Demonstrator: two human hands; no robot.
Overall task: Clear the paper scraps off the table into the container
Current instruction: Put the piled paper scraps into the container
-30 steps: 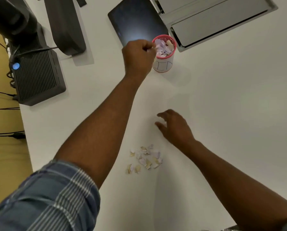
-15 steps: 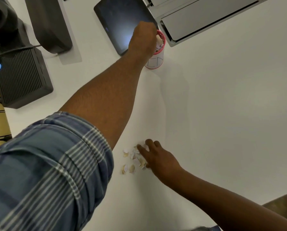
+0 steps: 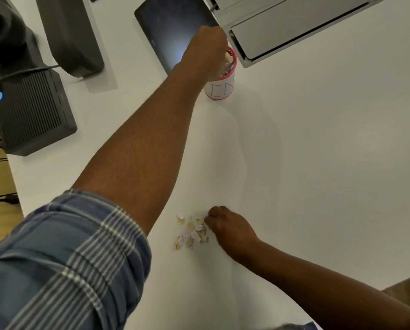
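Over the cup (image 3: 219, 88) I see my left hand (image 3: 207, 54), fist closed, fingers down at the pink rim; can't tell if it holds anything. Well short of the cup, my right hand (image 3: 227, 228) is curled, fingertips pinching at the edge of the paper scraps (image 3: 192, 232) piled on the white table (image 3: 318, 163). Dark tablet (image 3: 170, 34) just behind the cup, black box (image 3: 32, 110) far left of it.

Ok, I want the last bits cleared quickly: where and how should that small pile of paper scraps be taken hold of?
Pinch the paper scraps from above at the pile's right edge, where the right hand already meets them. They lie flat and loose on the table, so probably fingertips must close down onto several, sweeping inward rather than gripping from the side.
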